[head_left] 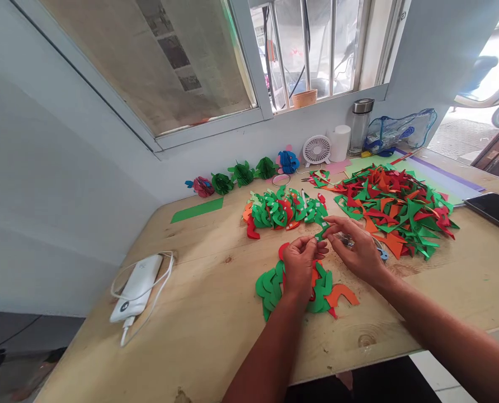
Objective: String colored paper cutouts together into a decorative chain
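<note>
Between my two hands is a small green paper cutout (321, 228) with a pale square patch on it. My left hand (302, 260) pinches its lower end, fingers closed. On the other side, my right hand (356, 249) has its fingertips at the upper end, thumb and index finger around the edge. Under my left hand lies a loose pile of green cut paper shapes (270, 285), with red bits and an orange arch shape (342, 294) on its right. Just beyond the hands is a heap of curved green, red and orange cutouts (274, 210), some bearing small white squares.
A large heap of paper scraps (394, 207) is at right, near a phone (495, 210). Scissors, partly hidden, lie behind my right hand. Along the wall stand folded paper ornaments (243, 173), a small fan (316, 150) and a bottle (359, 129). A corded power bank (138, 288) lies left.
</note>
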The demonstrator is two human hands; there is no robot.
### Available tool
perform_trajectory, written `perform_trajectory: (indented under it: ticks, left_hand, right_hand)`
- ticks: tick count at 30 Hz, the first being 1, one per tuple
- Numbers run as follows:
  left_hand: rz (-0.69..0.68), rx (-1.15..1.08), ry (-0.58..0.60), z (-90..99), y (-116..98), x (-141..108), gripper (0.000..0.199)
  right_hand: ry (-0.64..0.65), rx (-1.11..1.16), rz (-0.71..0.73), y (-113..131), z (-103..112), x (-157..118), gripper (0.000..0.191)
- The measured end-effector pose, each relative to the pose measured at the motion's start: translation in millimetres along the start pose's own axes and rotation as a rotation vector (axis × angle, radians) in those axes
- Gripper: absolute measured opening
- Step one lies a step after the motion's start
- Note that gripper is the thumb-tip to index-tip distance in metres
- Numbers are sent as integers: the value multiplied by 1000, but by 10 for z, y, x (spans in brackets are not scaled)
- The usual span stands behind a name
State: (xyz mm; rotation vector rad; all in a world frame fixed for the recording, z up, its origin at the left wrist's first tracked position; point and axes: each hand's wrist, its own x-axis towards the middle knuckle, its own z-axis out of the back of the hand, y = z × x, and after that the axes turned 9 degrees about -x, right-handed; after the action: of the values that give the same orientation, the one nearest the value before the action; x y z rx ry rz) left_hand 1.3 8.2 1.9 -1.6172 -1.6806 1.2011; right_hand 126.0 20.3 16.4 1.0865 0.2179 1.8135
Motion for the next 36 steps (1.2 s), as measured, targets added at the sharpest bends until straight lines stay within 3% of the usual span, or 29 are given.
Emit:
perform_trajectory:
  ticks: [6,13,25,32,36]
  left_hand:
    - [30,-32,-8,9,-7,5,28]
    - [38,-6,93,-15,-7,-34,29]
    - [-23,121,169,-8,-7,-49,30]
    - [-362,208,87,17,3,-28,28]
    - [-455,368,51,7,-18,-61,24]
  right_hand:
    - [-216,46,-165,-42,38,30,36]
    - [-17,234,-318,-115,-10,37,49]
    - [-4,274,-304,-94,-16,32,51]
    - [17,168,-264,-61,-1,24,50]
    - [23,74,-213,24,5,-1,46]
